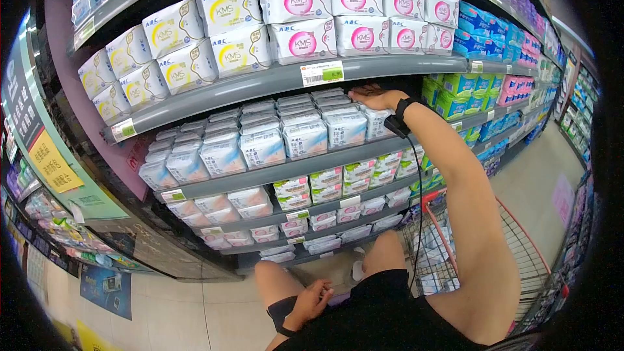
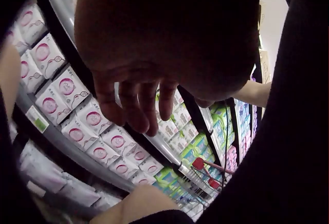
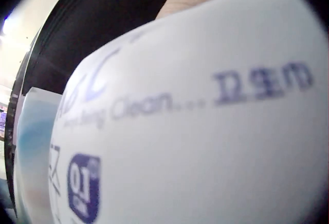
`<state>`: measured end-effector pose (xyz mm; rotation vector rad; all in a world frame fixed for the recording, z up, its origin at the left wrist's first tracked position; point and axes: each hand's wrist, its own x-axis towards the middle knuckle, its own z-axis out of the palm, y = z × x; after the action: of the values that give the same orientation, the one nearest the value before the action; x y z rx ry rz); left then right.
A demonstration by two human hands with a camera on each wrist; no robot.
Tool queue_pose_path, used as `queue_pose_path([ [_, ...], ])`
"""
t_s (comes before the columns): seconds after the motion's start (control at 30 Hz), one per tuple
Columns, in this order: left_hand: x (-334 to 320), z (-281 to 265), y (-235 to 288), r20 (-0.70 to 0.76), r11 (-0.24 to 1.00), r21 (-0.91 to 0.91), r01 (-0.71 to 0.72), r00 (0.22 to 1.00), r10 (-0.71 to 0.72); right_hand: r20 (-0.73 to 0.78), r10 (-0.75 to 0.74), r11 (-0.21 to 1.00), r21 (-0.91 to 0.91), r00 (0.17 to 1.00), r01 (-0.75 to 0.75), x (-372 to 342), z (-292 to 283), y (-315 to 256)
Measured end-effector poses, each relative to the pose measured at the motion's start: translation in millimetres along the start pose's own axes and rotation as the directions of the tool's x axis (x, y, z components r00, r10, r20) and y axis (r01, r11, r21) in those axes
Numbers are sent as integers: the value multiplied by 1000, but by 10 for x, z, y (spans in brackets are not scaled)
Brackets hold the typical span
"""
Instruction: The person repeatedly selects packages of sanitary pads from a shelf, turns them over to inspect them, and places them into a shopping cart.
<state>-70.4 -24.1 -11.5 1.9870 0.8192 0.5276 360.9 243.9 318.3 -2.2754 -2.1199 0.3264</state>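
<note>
My right hand (image 1: 380,99) reaches into the second shelf, just under the upper shelf's edge. Its palm and fingers lie over the top of a white sanitary pad pack (image 1: 378,123) at the right end of the row. In the right wrist view this pack (image 3: 205,136) fills most of the picture, with part of the hand behind its top edge. Beside it stand more white and blue pad packs (image 1: 305,136). Over the lap hangs my left hand (image 1: 313,300), holding nothing, its fingers loosely bent; the left wrist view shows the same hand (image 2: 139,98) in shadow.
Above the right hand runs the grey edge of the upper shelf (image 1: 260,81), stacked with yellow and pink KMS packs (image 1: 302,42). Lower shelves carry green packs (image 1: 357,174). A wire shopping cart (image 1: 526,253) stands at the right. A black cable (image 1: 419,201) hangs from the right wrist.
</note>
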Motion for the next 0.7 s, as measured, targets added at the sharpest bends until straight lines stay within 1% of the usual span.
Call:
queue_pose_path([
  [0.1,-5,62,-10,-25,998,0,-58,998,58,-29,7,1000,-13,1000,-7,152,105,120],
  [0.2,19,91,-7,-17,995,20,-102,995,102,-52,-31,998,50,998,33,213,146,199],
  [0.23,34,87,9,-8,993,31,-112,994,112,-105,-5,998,59,994,11,257,191,236],
  [0.33,92,117,-41,33,989,81,-122,992,120,-135,40,996,79,990,-30,261,238,280],
  [0.37,86,123,-45,62,994,63,-89,994,86,-173,56,995,86,983,-41,312,270,334],
  [0.43,98,86,28,119,999,32,-23,993,19,-147,22,996,86,989,-9,208,250,291],
  [0.47,96,89,33,123,999,30,-14,992,10,-135,3,996,85,991,9,147,203,240],
  [0.5,100,96,38,125,1000,29,-5,992,1,-16,-23,995,95,1000,25,109,98,186],
  [0.53,110,103,43,125,1000,27,3,992,-6,-28,-19,998,65,999,21,95,111,172],
  [0.6,120,142,12,104,999,31,-43,994,40,-55,-16,1000,1,998,16,67,137,150],
  [0.7,114,181,-14,81,995,32,-90,993,87,-71,-51,999,3,996,52,71,136,147],
])
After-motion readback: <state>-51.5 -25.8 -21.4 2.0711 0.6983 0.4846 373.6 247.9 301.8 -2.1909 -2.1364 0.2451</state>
